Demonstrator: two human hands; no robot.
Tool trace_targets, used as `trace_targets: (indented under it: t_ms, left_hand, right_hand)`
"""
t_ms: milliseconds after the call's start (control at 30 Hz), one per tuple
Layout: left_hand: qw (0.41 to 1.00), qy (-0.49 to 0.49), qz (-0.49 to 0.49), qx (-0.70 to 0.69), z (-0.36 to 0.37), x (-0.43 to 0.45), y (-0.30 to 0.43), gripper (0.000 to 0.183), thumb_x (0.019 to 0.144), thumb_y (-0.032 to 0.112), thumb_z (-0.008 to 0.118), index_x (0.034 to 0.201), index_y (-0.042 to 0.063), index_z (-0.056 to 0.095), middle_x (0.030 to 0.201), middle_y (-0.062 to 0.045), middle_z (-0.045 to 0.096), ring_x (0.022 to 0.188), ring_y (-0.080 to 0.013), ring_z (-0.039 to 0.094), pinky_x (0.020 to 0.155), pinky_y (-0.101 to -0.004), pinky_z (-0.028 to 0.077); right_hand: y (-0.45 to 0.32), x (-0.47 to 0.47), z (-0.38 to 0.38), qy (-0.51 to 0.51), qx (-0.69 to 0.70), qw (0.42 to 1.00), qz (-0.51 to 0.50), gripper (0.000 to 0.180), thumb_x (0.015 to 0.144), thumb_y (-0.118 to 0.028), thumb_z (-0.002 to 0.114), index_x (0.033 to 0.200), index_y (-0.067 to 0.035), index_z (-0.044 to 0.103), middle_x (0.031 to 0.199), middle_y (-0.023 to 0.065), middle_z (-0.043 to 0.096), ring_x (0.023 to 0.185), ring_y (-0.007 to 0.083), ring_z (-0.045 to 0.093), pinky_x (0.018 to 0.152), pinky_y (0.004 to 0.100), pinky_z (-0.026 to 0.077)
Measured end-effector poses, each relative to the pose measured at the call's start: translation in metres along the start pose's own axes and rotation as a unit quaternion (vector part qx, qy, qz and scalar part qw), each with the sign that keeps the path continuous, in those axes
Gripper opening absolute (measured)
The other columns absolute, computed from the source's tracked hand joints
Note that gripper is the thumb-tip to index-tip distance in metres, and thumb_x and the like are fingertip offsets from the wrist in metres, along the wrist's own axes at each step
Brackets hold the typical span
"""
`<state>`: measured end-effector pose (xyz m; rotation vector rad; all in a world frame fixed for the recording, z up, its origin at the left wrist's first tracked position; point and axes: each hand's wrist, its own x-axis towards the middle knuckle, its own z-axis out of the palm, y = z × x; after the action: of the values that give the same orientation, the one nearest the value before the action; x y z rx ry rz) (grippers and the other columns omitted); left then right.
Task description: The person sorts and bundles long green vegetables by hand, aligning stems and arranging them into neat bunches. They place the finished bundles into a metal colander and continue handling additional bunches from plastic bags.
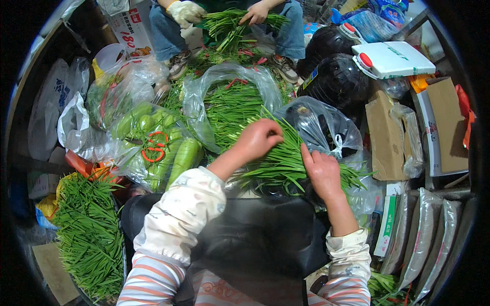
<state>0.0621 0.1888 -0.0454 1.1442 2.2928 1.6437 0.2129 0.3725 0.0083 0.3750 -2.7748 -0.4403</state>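
A bundle of long green garlic chives (pixel 277 162) lies slantwise over my lap's far edge. My left hand (pixel 262 138) is bent over the bundle's pale stem ends, its fingertips pinched together; whether a stalk is between them cannot be told. On the leafy side my right hand (pixel 321 168) rests with its index finger stretched along the stalks, the hold beneath hidden. Beyond them, more chives (pixel 237 109) fill an open clear plastic bag (pixel 194 99). Red-handled scissors (pixel 154 147) lie on a bag of pale green gourds (pixel 183 157) at the left.
A big heap of chives (pixel 90 237) stands at lower left. Opposite, a co-worker's gloved hand (pixel 186 13) and bare hand (pixel 256 13) hold another bunch (pixel 229 26). Dark jugs (pixel 337 80), a bag of dark vegetables (pixel 319 122) and cardboard boxes (pixel 386 134) stand at right.
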Motion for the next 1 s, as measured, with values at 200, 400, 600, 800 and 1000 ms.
trace_targets:
  t_ms: [200, 400, 600, 800, 1000]
  left_hand:
    - [0.919, 0.083, -0.273, -0.271, -0.083, -0.010, -0.029, 0.010, 0.091, 0.010, 0.063, 0.093, 0.001, 0.061, 0.080, -0.008, 0.067, 0.070, -0.0150, 0.067, 0.060, -0.0264, 0.056]
    - [0.942, 0.164, -0.287, -0.057, -0.178, -0.052, -0.054, 0.021, 0.087, 0.008, 0.068, 0.106, -0.001, 0.061, 0.092, -0.013, 0.067, 0.081, -0.0210, 0.068, 0.070, -0.0314, 0.057]
    - [0.967, 0.034, -0.023, 0.252, -0.106, -0.067, -0.023, 0.032, 0.079, 0.017, 0.074, 0.107, 0.006, 0.066, 0.106, -0.018, 0.063, 0.098, -0.0351, 0.060, 0.089, -0.0415, 0.048]
    - [0.994, -0.002, -0.008, 0.109, -0.023, -0.041, -0.010, 0.021, 0.078, 0.027, 0.073, 0.087, 0.008, 0.070, 0.087, -0.012, 0.065, 0.087, -0.0322, 0.061, 0.081, -0.0417, 0.047]
    - [0.983, 0.041, -0.174, -0.035, -0.040, -0.039, -0.040, 0.011, 0.083, 0.016, 0.070, 0.085, 0.005, 0.066, 0.076, -0.008, 0.064, 0.066, -0.0176, 0.061, 0.063, -0.0328, 0.050]
  right_hand:
    - [0.004, -0.018, -0.005, -0.069, 0.063, 0.995, 0.036, 0.055, 0.075, -0.003, 0.056, 0.130, -0.005, 0.053, 0.077, 0.0074, 0.055, 0.071, 0.0248, 0.059, 0.060, 0.0380, 0.046]
    - [0.001, -0.028, -0.010, -0.050, 0.055, 0.996, 0.041, 0.050, 0.075, -0.005, 0.056, 0.126, -0.006, 0.057, 0.072, 0.0058, 0.053, 0.067, 0.0232, 0.058, 0.058, 0.0367, 0.047]
    - [0.004, -0.025, -0.011, -0.066, 0.051, 0.996, 0.036, 0.050, 0.076, -0.004, 0.056, 0.126, -0.006, 0.057, 0.074, 0.0064, 0.054, 0.067, 0.0237, 0.059, 0.057, 0.0367, 0.047]
    - [0.003, -0.017, -0.012, -0.067, 0.079, 0.994, 0.032, 0.050, 0.076, -0.003, 0.055, 0.126, -0.006, 0.056, 0.074, 0.0072, 0.054, 0.066, 0.0242, 0.059, 0.056, 0.0374, 0.047]
    - [0.004, -0.018, -0.013, -0.097, 0.067, 0.992, 0.037, 0.049, 0.077, -0.002, 0.054, 0.125, -0.006, 0.057, 0.073, 0.0084, 0.055, 0.065, 0.0256, 0.059, 0.055, 0.0378, 0.048]
